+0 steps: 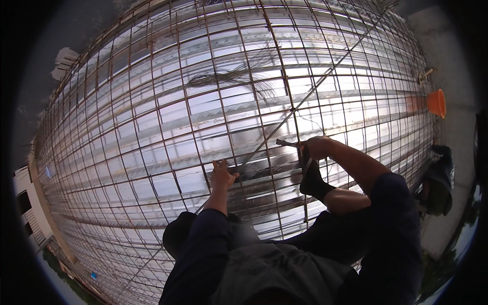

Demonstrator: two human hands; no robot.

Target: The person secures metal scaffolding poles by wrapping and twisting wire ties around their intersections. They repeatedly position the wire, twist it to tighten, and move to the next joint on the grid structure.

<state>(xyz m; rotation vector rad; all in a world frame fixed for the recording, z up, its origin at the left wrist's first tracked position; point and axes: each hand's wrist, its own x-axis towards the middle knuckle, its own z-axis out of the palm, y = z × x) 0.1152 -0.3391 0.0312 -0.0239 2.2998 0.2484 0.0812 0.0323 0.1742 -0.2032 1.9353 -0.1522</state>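
Observation:
My left hand (222,174) rests on a crossing of the rusty rebar grid (168,127), fingers pinched on a bar or thin wire there. My right hand (315,147) is closed around the handle of a slim metal hook tool (287,144), whose tip points left toward the grid. A long diagonal bar (325,76) runs from near my hands up to the far right. A bundle of thin tie wire (234,76) lies on the grid farther out. My knees and a dark sock (312,180) are below.
The grid lies over shiny corrugated metal decking (213,107). An orange bucket (436,102) stands on the concrete edge at right, with a dark bag (439,178) below it. A white object (63,61) sits off the upper left edge. Buildings show far below at left.

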